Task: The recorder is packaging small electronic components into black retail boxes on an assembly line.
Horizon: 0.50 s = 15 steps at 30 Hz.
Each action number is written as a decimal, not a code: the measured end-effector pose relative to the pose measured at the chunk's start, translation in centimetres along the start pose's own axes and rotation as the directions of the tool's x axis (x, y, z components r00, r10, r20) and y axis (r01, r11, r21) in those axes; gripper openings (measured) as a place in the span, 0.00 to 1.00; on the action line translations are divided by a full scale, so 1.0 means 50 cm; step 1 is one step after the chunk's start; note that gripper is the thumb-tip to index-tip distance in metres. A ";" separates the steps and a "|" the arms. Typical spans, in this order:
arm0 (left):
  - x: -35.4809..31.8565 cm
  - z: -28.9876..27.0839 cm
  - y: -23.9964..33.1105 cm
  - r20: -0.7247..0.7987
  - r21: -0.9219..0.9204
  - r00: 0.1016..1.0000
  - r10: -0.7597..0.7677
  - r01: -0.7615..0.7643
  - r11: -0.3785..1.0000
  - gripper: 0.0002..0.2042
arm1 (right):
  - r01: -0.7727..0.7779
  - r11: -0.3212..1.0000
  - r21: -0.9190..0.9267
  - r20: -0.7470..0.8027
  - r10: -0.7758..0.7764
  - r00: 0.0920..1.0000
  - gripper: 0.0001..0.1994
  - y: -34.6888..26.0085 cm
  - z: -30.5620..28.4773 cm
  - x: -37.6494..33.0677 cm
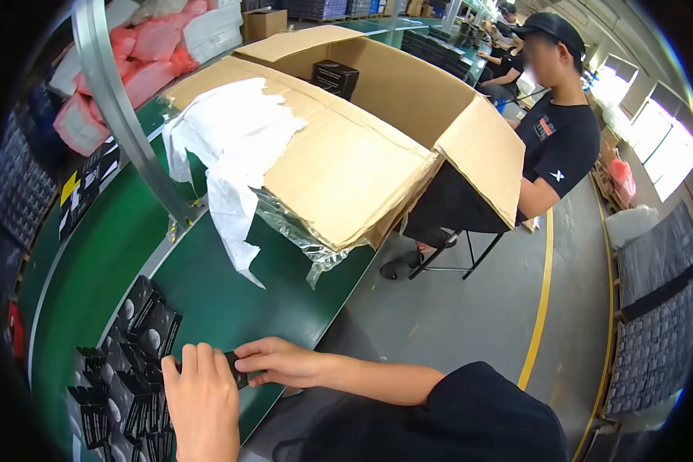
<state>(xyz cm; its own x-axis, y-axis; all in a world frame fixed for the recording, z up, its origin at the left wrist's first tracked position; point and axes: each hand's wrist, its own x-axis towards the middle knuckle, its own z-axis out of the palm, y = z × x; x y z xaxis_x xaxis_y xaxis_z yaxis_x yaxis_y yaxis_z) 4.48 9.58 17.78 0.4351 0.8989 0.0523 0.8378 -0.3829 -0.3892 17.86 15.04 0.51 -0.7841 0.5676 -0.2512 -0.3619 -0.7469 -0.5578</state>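
Observation:
Between my two hands is a small black box (237,371), mostly covered by my fingers. My left hand (202,396) is closed over it from the left, its back turned up. From the right, my right hand (279,362) grips the other end with thumb and fingers. Close beside my left hand lies a pile of similar black boxes (155,329) with pale printing, on the green tabletop (208,269). Several in the pile show raised flaps.
A large open carton (346,169) stands ahead, with a black box (336,77) inside and torn white sheeting (231,131) over its flap. A metal post (123,115) rises at left. A co-worker (558,131) sits beyond the carton. Wrapped pallets (654,308) line the right.

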 end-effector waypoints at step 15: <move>-0.070 0.129 -0.050 -0.122 -0.624 0.961 -0.250 0.122 0.772 0.36 | 0.027 0.880 -0.473 -0.044 -0.054 0.998 0.16 -0.104 -0.031 0.006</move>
<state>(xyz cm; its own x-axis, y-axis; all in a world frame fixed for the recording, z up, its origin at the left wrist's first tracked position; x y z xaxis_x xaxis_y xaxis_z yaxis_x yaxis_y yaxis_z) -1.29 8.78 12.63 0.2489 0.9332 0.2592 0.9052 -0.3193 0.2804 20.30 19.63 2.14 -0.7402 0.6220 -0.2554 -0.1011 -0.4784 -0.8723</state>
